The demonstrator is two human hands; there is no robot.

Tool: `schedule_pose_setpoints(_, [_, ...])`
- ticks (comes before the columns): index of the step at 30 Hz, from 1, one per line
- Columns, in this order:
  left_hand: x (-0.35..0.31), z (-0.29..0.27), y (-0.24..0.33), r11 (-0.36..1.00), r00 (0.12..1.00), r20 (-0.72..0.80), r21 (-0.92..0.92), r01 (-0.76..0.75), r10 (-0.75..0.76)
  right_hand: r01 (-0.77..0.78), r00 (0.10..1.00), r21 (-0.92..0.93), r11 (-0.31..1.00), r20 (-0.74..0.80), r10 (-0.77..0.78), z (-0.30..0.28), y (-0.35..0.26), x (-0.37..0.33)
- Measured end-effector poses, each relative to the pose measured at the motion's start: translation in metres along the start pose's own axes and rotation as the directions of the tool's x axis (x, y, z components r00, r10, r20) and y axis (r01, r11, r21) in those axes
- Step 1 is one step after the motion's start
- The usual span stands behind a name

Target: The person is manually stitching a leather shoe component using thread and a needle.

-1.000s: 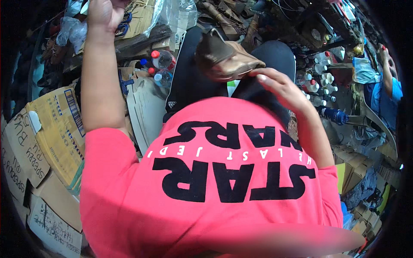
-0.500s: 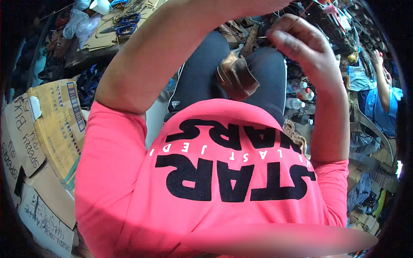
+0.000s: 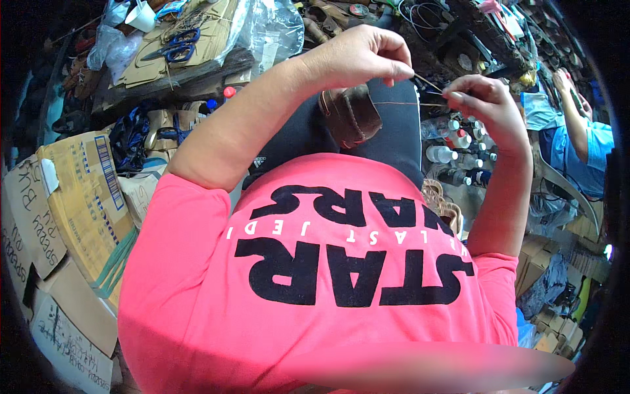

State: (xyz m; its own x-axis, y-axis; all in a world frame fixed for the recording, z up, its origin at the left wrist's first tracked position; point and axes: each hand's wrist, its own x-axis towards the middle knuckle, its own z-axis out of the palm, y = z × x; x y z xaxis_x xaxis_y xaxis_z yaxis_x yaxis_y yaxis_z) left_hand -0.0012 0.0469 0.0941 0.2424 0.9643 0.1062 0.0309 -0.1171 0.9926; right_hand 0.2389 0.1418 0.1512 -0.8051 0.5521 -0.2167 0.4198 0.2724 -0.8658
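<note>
Left hand (image 3: 367,58) and right hand (image 3: 491,108) pinch thread (image 3: 428,83) in their fingers (image 3: 394,69) beside a leather piece (image 3: 351,117); capped bottles (image 3: 441,154) sit right, white cup (image 3: 140,17) far left, contents unclear.

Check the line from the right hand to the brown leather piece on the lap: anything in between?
Nothing visible blocks it. Only a thin thread spans the gap, running from the brown leather piece toward the right hand. The left hand is off that line, nearer the picture's top.
</note>
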Motion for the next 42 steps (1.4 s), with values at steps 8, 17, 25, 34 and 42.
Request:
schedule_pose_setpoints(8, [0.016,0.019,-0.006,0.841,0.956,-0.292,-0.508,-0.185,0.034,0.427,0.828,0.156,0.891,-0.464,-0.316,0.05,-0.011,0.037])
schedule_pose_setpoints(17, [0.001,-0.036,-0.011,0.31,0.835,-0.495,-0.854,-0.417,-0.242,0.251,0.959,0.968,-0.014,-0.251,-0.128,0.083,0.073,0.037])
schedule_pose_setpoints(25, [-0.081,-0.108,0.017,0.766,0.749,-0.662,-0.498,-0.407,-0.032,0.019,0.995,0.622,0.783,-0.087,0.045,0.091,0.079,0.033])
schedule_pose_setpoints(34, [-0.087,-0.184,0.013,0.914,0.492,-0.867,-0.138,-0.381,0.074,0.149,0.985,-0.44,0.886,-0.011,-0.17,0.148,0.056,0.057])
schedule_pose_setpoints(42, [-0.096,-0.101,0.055,0.915,0.853,-0.481,-0.221,-0.339,0.2,-0.065,0.998,0.068,0.996,-0.019,0.066,0.138,0.086,0.023])
